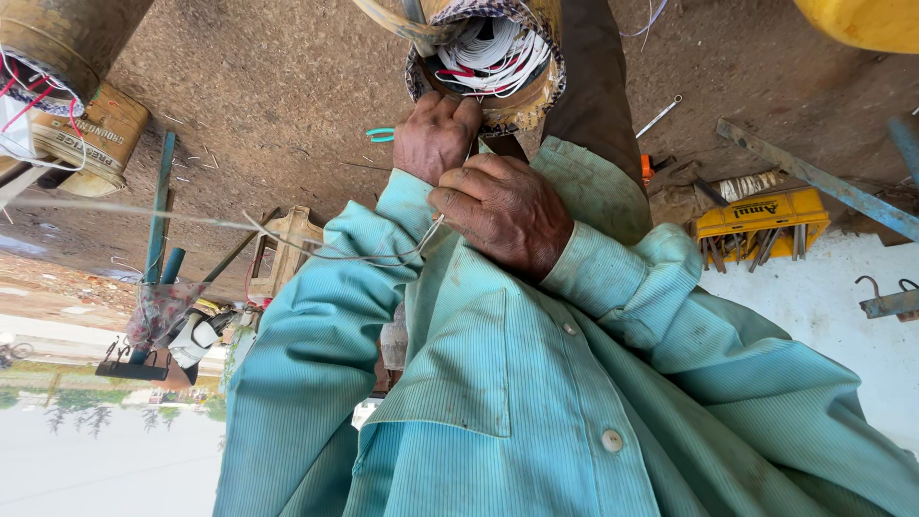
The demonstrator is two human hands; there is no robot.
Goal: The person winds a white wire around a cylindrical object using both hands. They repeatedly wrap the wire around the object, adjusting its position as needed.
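Observation:
My left hand is closed in a fist against the rim of a round motor stator packed with white and red winding wires. My right hand lies just below it, over my teal shirt cuff, fingers closed. A thin wire runs from between the two hands out to the left in a slack loop. Both hands seem to pinch it, though the exact grip of the left fist is hidden. My teal shirt front fills the lower part of the view.
Teal-handled pliers lie on the dirt ground beside the left hand. A yellow tray of metal tools, a spanner and a steel bar lie to the right. Another wound stator, a tin can and a wooden stool are at left.

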